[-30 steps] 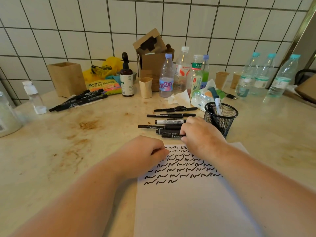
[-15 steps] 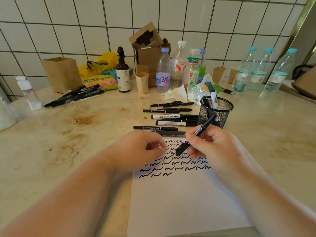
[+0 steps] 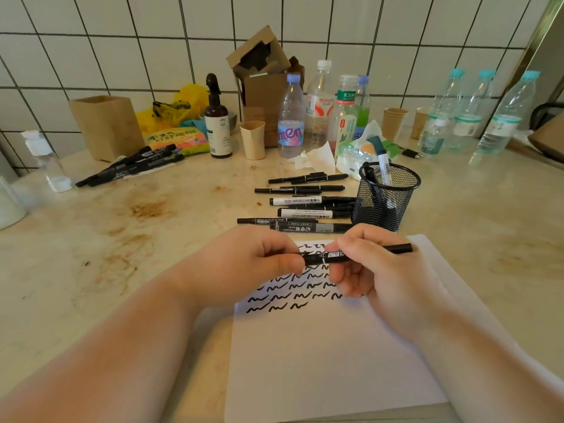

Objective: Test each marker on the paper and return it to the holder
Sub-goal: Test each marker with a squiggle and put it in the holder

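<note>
Marker (image 3: 351,255) held by both hands above paper (image 3: 335,355) on stained counter (image 3: 137,227).

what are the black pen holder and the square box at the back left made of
The pen holder looks like black-coated metal wire mesh: you can see the markers through its fine grid, under a solid rim. The square box looks like light wood or bamboo with a matte finish; its tan walls are thick and flat, though stiff board is possible.
</note>
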